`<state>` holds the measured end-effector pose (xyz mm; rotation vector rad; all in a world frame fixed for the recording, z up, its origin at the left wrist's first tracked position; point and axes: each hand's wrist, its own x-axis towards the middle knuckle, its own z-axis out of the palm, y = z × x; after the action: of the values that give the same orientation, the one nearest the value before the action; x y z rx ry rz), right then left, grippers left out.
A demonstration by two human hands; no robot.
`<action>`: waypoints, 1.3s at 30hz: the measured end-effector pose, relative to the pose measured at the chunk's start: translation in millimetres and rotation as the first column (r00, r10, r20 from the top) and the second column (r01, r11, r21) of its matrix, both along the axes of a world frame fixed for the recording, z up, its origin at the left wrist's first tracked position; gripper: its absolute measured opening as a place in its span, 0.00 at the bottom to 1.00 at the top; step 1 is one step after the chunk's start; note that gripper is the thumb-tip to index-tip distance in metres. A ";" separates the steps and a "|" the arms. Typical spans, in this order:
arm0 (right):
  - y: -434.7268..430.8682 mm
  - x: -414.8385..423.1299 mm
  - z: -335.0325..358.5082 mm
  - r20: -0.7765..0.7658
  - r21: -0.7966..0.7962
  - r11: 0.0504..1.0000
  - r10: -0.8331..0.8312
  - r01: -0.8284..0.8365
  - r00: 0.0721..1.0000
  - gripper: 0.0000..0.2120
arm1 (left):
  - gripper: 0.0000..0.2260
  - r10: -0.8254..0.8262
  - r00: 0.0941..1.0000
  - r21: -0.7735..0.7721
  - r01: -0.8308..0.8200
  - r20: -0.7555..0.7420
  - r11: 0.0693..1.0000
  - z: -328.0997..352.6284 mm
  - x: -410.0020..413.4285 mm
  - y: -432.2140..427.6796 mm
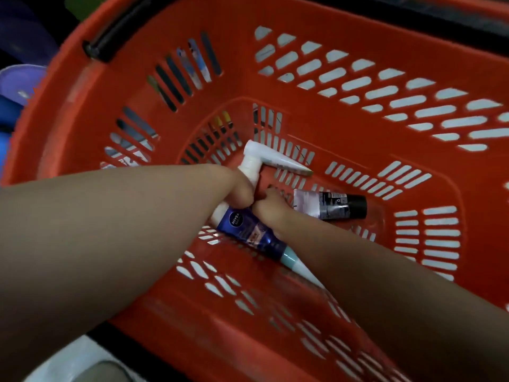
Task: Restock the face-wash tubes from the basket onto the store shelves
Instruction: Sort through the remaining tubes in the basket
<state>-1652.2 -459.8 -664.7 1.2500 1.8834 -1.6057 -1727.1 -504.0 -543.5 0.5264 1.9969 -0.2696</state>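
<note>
The red basket [344,128] carries it all: a black-capped tube [330,206] flat on its slotted bottom just right of the grip, a white tube [278,158] just beyond it.

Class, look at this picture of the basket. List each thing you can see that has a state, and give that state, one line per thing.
Red basket: nearly emptied, a few tubes left on its floor.
Black handle: folded down on the rim.
Left hand: closed on the white tube.
White tube: held.
Right hand: down on the blue tube; grip unclear.
Blue tube: lying flat.
Black-capped tube: lying flat, untouched, capped.
</note>
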 end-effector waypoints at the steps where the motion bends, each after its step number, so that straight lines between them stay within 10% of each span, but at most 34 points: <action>1: 0.9 0.2 -13.8 -0.007 -0.016 0.999 -0.034 0.034 0.999 0.34 | 0.19 0.066 0.998 0.033 -0.066 -0.007 0.997 -8.0 -1.5 -2.5; 19: 21.2 2.0 60.2 -0.065 -0.528 0.842 -0.172 0.112 0.983 0.14 | 0.02 0.281 0.958 0.194 -0.288 0.061 0.938 8.7 -6.2 -5.0; 25: 40.6 -6.6 102.3 -0.080 -0.680 0.696 -0.383 0.230 0.920 0.14 | 0.18 0.339 0.940 0.397 -0.324 0.034 0.859 39.3 -8.7 -7.1; 28: 50.5 -10.9 132.1 -0.091 -0.769 0.590 -0.483 0.247 0.871 0.31 | 0.29 0.290 0.957 0.507 -0.246 -0.010 0.826 60.5 -5.5 -13.6; 39: 35.4 -8.5 248.7 -0.275 -0.726 0.683 -0.397 0.082 0.876 0.19 | 0.31 0.553 0.831 0.792 -0.298 -0.060 0.534 133.4 -6.2 -60.1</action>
<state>-1660.7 -424.4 -416.0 0.8706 1.0617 -2.5706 -1733.3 -564.2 -410.0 0.4815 2.4325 0.9233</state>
